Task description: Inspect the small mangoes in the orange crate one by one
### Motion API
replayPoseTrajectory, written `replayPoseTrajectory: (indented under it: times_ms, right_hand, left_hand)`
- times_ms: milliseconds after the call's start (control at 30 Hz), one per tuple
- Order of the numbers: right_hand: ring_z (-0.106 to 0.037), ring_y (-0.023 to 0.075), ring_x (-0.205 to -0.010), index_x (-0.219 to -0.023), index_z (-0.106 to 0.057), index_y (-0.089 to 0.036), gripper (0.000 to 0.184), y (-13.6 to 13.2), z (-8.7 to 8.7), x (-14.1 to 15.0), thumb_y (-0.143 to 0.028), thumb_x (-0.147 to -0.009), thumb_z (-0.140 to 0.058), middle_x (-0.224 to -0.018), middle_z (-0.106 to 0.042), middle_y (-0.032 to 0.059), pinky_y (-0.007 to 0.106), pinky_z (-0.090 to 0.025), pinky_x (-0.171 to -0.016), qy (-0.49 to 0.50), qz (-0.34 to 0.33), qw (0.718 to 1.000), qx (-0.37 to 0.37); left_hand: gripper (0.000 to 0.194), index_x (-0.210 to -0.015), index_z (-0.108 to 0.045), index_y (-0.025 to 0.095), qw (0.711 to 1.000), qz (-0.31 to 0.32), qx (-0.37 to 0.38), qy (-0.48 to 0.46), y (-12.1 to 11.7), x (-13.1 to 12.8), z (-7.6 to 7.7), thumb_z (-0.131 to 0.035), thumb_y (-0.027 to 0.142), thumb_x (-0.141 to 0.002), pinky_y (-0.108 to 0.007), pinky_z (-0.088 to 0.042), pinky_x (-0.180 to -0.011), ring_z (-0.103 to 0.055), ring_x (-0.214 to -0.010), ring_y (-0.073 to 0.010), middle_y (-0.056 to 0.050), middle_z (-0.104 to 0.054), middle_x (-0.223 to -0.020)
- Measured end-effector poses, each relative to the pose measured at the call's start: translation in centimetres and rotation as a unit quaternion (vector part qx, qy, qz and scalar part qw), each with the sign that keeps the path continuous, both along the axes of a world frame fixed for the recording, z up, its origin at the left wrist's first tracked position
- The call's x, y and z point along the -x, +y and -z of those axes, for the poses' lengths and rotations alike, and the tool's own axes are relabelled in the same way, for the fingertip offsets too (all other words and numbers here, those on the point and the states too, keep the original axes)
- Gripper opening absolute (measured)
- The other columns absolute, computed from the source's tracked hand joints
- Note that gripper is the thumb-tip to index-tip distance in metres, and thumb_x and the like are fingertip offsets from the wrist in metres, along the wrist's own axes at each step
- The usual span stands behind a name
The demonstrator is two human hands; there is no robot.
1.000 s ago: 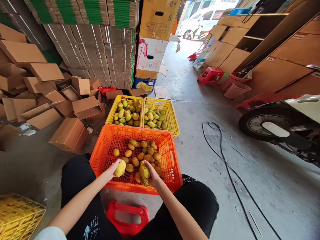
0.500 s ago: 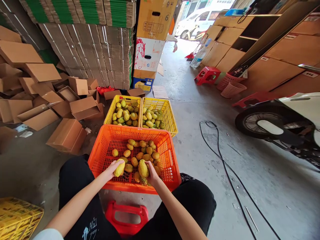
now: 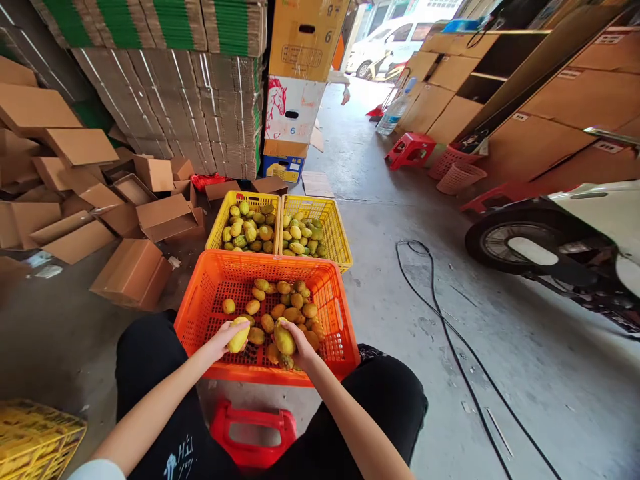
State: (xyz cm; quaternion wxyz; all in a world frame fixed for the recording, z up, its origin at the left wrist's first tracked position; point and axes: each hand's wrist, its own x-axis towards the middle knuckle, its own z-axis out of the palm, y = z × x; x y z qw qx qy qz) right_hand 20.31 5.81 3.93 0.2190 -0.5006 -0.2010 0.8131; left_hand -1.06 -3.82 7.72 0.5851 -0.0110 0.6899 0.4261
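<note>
My left hand (image 3: pixel 223 340) is closed around a yellow oval fruit (image 3: pixel 239 335), its thumb lying across the top. In my right hand (image 3: pixel 303 348) is another yellow-green oval fruit (image 3: pixel 284 339), with the fingers hidden beneath it. Both hands hover over the near part of an orange plastic crate (image 3: pixel 270 376). Loose yellow-brown oval fruits (image 3: pixel 292 314) lie in this crate, mostly in its middle and right side. Just beyond it stand two yellow crates, the left one (image 3: pixel 215 230) and the right one (image 3: pixel 343 233), both holding yellow and green fruits.
A red plastic stool (image 3: pixel 255 427) is between my legs. Open cardboard boxes (image 3: pixel 133 273) are heaped at the left, near tall stacks of flattened cardboard (image 3: pixel 170 107). A black cable (image 3: pixel 443 320) crosses the floor at right, near a motorbike wheel (image 3: pixel 515 240). Another yellow crate (image 3: pixel 40 440) sits lower left.
The view has shifted slightly. The fruit in my right hand is turned a little, with my thumb further over its top. My left hand looks nearly the same.
</note>
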Motion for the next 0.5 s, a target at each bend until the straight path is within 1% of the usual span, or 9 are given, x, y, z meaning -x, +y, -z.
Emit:
replayPoseTrajectory:
  times_ms: [33,100,167,233,300,367,433,500]
  right_hand:
    - [-0.073,0.0215,-0.078,-0.094,-0.069,-0.024,0.034,0.0,-0.1,0.0,-0.041,-0.076,-0.093,-0.084,-0.076,0.0005,0.029,-0.057,-0.068,-0.007,0.003,1.000,0.014]
    - [-0.071,0.0209,-0.074,-0.093,-0.069,-0.023,0.027,0.1,-0.4,-0.1,-0.043,-0.082,-0.085,-0.081,-0.075,0.0008,0.028,-0.056,-0.066,-0.026,0.017,0.999,0.040]
    - [-0.072,0.0217,-0.076,-0.091,-0.069,-0.024,0.023,0.2,-0.7,-0.1,-0.043,-0.087,-0.080,-0.080,-0.075,0.0013,0.028,-0.055,-0.066,-0.040,0.024,0.998,0.048]
    - [-0.075,0.0237,-0.080,-0.090,-0.068,-0.024,0.019,0.4,-0.9,0.0,-0.042,-0.091,-0.075,-0.081,-0.077,0.0028,0.028,-0.056,-0.067,-0.044,0.026,0.997,0.049]
    - [-0.078,0.0258,-0.083,-0.090,-0.069,-0.024,0.018,0.5,-1.1,0.2,-0.040,-0.096,-0.069,-0.082,-0.078,0.0052,0.030,-0.059,-0.069,-0.034,0.025,0.997,0.060]
    - [-0.079,0.0274,-0.086,-0.091,-0.070,-0.023,0.018,0.5,-1.1,0.5,-0.038,-0.099,-0.063,-0.083,-0.079,0.0080,0.033,-0.062,-0.072,-0.014,0.024,0.997,0.074]
    - [-0.080,0.0281,-0.088,-0.092,-0.069,-0.024,0.018,0.4,-0.9,0.7,-0.038,-0.100,-0.062,-0.086,-0.080,0.0094,0.035,-0.064,-0.074,0.004,0.019,0.997,0.081]
    - [-0.079,0.0277,-0.088,-0.093,-0.069,-0.024,0.018,0.2,-0.5,0.7,-0.041,-0.099,-0.068,-0.089,-0.080,0.0089,0.035,-0.065,-0.075,0.008,0.016,0.997,0.078]
  left_hand:
    - [0.040,-0.105,-0.059,0.022,1.000,-0.001,0.000,0.003,0.0,0.0,0.1,-0.096,0.027,-0.089,-0.027,-0.060,-0.060,-0.074,-0.065,-0.0197,0.000,-0.074,-0.080]
    - [0.039,-0.104,-0.060,0.021,1.000,-0.011,-0.006,0.012,0.0,0.1,0.4,-0.095,0.024,-0.089,-0.027,-0.059,-0.061,-0.073,-0.066,-0.0185,0.000,-0.073,-0.080]
    - [0.028,-0.103,-0.063,0.019,0.999,-0.026,-0.015,0.015,0.1,0.2,0.4,-0.089,0.024,-0.093,-0.025,-0.058,-0.061,-0.071,-0.065,-0.0167,0.000,-0.073,-0.078]
    - [0.020,-0.100,-0.066,0.018,0.999,-0.039,-0.011,0.008,0.3,0.3,0.2,-0.083,0.029,-0.099,-0.024,-0.057,-0.059,-0.069,-0.062,-0.0161,0.000,-0.071,-0.075]
    - [0.020,-0.098,-0.066,0.017,0.999,-0.050,0.004,-0.010,0.4,0.3,-0.3,-0.075,0.034,-0.105,-0.025,-0.058,-0.059,-0.070,-0.059,-0.0171,-0.002,-0.071,-0.074]
    - [0.021,-0.101,-0.066,0.018,0.998,-0.056,0.014,-0.025,0.6,0.2,-0.8,-0.066,0.036,-0.110,-0.027,-0.060,-0.059,-0.072,-0.058,-0.0185,-0.003,-0.073,-0.075]
    - [0.022,-0.105,-0.066,0.017,0.998,-0.054,0.016,-0.036,0.7,0.2,-1.3,-0.059,0.037,-0.113,-0.027,-0.061,-0.059,-0.074,-0.059,-0.0196,-0.005,-0.075,-0.077]
    - [0.024,-0.108,-0.068,0.017,0.997,-0.052,0.023,-0.048,0.7,0.1,-1.6,-0.058,0.039,-0.113,-0.028,-0.061,-0.058,-0.075,-0.059,-0.0206,-0.006,-0.077,-0.078]
